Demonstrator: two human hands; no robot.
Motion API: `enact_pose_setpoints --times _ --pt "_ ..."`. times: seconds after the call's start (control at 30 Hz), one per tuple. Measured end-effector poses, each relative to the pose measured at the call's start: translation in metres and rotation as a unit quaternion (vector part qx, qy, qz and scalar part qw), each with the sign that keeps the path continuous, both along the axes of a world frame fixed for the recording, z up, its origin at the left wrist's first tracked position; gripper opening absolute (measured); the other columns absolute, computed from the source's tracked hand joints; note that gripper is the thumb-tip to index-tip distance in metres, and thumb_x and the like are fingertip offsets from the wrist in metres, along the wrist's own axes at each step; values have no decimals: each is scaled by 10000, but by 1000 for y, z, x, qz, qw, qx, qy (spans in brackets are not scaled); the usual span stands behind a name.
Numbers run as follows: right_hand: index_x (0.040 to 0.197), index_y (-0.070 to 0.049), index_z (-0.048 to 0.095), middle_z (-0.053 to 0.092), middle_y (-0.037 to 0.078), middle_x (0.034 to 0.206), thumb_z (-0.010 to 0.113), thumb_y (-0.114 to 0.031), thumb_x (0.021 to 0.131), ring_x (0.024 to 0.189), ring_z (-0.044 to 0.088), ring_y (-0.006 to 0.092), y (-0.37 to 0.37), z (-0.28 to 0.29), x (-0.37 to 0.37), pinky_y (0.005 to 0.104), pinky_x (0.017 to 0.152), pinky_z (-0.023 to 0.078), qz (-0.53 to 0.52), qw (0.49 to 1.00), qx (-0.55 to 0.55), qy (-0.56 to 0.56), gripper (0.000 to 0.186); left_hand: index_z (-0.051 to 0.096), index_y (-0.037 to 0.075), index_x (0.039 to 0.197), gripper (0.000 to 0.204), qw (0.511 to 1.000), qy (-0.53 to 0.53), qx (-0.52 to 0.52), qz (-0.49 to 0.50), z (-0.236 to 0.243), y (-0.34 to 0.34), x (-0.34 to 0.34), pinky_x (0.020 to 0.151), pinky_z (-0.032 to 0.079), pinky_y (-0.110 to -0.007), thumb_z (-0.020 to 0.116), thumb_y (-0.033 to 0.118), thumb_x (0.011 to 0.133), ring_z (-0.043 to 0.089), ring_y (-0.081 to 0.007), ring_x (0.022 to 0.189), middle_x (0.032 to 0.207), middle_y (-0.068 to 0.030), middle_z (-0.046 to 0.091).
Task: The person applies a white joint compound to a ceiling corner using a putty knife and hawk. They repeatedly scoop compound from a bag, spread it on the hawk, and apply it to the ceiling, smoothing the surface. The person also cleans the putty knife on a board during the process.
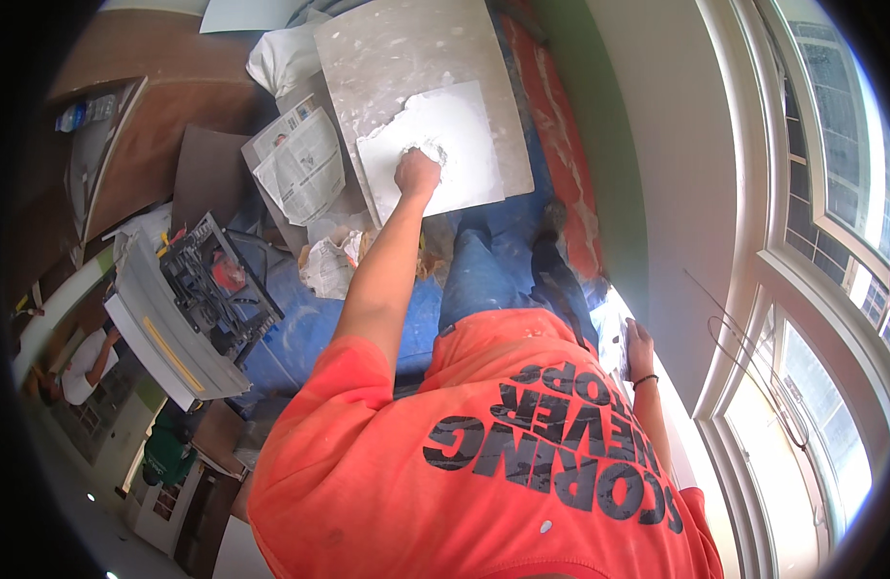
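Observation:
My left arm reaches forward over a white sheet (469, 145) with a ragged upper-left edge, lying on a large grey, paint-spotted board (406, 58). My left hand (418, 175) is closed in a fist at a small patch of white, crumbly material (433, 151) on the sheet. Whatever the fingers may hold is hidden under the hand. Down at my right side, my right hand (640, 349), with a dark band on the wrist, has its fingers curled against a pale, greyish thing. Too little of that thing shows to name it.
Folded newspaper (300, 166) lies left of the board. A crumpled paper bag (329, 265) sits on the blue floor covering (305, 338). Farther left stands a grey machine with a black frame (218, 280). Windows (841, 125) line the right. Two other people appear far left.

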State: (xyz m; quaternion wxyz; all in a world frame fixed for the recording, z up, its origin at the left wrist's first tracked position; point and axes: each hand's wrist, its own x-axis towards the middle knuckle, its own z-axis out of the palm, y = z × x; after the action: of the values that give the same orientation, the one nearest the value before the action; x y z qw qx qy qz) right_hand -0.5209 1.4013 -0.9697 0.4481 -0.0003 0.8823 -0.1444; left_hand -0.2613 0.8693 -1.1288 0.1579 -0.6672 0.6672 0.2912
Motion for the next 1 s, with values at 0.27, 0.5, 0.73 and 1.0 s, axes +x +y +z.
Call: enact_pose_setpoints --times 0.27,0.5,0.73,1.0 --pt "1253 34 676 733 129 909 527 -321 1050 788 675 189 -1 1 5 333 733 518 -60 997 -48 -10 435 657 26 1198 283 973 -62 -74 -208 -9 29 -2 985 488 -514 517 135 978 671 -326 1125 1210 -147 667" --pt "1246 34 674 730 137 889 525 -339 1047 774 670 182 17 -17 2 325 708 512 15 997 -56 42 449 680 69 1221 295 934 -69 -128 -327 -5 50 13 1026 407 -512 512 145 992 638 -282 1142 1181 -117 666" --pt "1278 28 667 725 157 1003 527 -344 1055 893 670 210 22 -18 0 332 809 503 -26 998 -51 4 456 701 136 1240 305 945 -74 -174 -268 15 47 33 974 405 -474 528 147 990 606 -269 1168 1155 -92 662" --pt "1272 60 649 721 124 893 524 -332 1052 769 668 178 42 -24 3 315 719 512 -21 998 -58 16 466 699 129 1271 333 925 -68 -186 -324 -7 37 16 978 411 -481 548 152 975 586 -281 1178 1188 -102 647"
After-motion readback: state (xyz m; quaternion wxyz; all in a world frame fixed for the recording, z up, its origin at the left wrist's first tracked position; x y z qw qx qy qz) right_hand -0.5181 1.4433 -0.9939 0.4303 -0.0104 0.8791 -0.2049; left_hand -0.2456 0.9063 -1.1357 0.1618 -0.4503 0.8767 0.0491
